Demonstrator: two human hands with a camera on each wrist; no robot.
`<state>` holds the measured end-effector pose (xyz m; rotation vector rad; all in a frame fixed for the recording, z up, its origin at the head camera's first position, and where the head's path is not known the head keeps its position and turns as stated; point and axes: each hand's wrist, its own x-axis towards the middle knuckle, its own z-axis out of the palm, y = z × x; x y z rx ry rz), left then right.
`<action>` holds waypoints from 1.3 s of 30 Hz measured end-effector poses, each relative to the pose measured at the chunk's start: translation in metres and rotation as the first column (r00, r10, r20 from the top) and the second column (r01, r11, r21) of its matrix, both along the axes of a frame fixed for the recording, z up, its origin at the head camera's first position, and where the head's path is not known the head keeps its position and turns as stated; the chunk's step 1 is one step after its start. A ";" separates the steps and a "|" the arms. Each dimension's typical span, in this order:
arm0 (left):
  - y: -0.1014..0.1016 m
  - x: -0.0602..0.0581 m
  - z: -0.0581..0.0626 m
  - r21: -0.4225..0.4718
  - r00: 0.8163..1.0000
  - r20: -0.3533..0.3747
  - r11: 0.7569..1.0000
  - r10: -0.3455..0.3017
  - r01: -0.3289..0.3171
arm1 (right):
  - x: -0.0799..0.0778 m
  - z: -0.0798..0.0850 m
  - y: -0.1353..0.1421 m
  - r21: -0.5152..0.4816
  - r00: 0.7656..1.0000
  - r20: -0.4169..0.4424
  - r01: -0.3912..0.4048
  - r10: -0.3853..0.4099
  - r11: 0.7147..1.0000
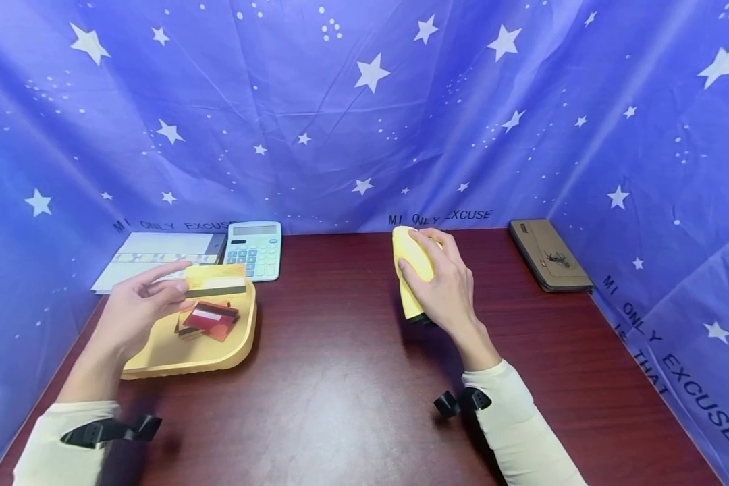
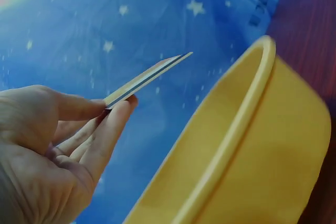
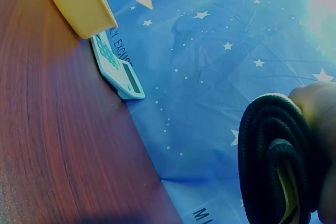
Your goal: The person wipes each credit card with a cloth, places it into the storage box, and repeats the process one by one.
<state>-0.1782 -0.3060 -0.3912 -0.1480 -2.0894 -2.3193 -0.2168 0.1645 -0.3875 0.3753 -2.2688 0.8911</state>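
Note:
Over the yellow tray (image 1: 246, 341), my left hand (image 1: 130, 310) pinches a yellow bank card (image 1: 215, 277) with a dark stripe. In the left wrist view the bank card (image 2: 144, 81) is seen nearly edge-on between thumb and fingers, above the level of the tray's rim (image 2: 226, 145). Several red and orange cards (image 1: 209, 318) lie overlapping in the tray. My right hand (image 1: 446, 283) grips a rolled yellow cloth (image 1: 408, 293) above the right part of the table. The right wrist view shows the cloth's dark layered end (image 3: 257, 145).
A pale blue calculator (image 1: 258, 250) and a white notebook (image 1: 158, 246) lie behind the tray. At the back right is a brown wallet (image 1: 549, 256). A blue star-patterned curtain (image 1: 316, 162) borders the dark red wooden table (image 1: 334, 351) at the back and sides.

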 end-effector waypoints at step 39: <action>-0.036 -0.007 -0.028 -0.558 0.987 0.019 0.821 0.159 -0.121 | -0.006 -0.015 0.031 0.121 0.998 0.060 -0.008 0.001 0.993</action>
